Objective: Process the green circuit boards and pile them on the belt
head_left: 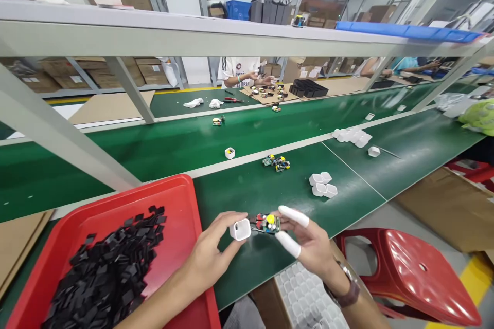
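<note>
My left hand (214,252) pinches a small white plastic housing (240,229) with its open side up. My right hand (309,244), with white finger cots on two fingers, holds a small circuit board (266,222) with a yellow part, right beside the housing. Both hands hover over the green work surface (247,190) near its front edge. Three empty white housings (322,185) lie to the right, and a loose circuit board (277,163) lies farther back.
A red tray (181,205) heaped with small black pieces (108,272) sits at my left. A red stool (409,272) stands at right. More white housings (353,136) lie on the table. Across the green belt a person in a white shirt (239,69) works among boards.
</note>
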A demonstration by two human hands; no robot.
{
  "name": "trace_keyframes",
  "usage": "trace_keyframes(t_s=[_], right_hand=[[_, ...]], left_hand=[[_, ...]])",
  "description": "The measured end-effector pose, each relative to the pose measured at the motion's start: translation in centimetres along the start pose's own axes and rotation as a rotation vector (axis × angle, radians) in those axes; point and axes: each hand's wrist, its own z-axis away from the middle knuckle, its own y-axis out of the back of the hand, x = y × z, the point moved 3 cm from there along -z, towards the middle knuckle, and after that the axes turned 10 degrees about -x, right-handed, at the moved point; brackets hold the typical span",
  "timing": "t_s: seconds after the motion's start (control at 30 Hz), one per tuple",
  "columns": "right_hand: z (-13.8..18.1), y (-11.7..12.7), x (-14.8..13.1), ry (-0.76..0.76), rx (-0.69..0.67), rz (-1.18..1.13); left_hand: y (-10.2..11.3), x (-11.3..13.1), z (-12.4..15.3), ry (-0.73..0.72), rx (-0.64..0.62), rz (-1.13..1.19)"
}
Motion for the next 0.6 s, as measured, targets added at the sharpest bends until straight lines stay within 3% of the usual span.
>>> trace_keyframes(t_s=[0.1, 0.2, 0.33, 0.47, 0.6], right_hand=[[0.2, -1.6, -3.5, 0.148, -0.082, 0.151], [-0.1, -2.5, -5.1, 0.254, -0.117, 0.235], [-0.3, -2.7, -5.2, 0.211, -0.079, 0.227], [0.2, -3.0, -4.6, 0.120, -0.036, 0.114], [0.7, -3.4, -4.5, 0.092, -0.024, 0.077]], left_hand=[[-0.3, 1.1, 0.3, -0.090, -0.017, 0.010], [-0.4, 1.6, 0.7, -0.111, -0.038, 0.007], [-0.2, 1.8, 1.1, -0.086, -0.033, -0.027], [-0.2, 1.6, 1.3, 0.056, 0.009, -0.023], [-0.7, 1.8, 1.4, 0.029, -0.003, 0.126]])
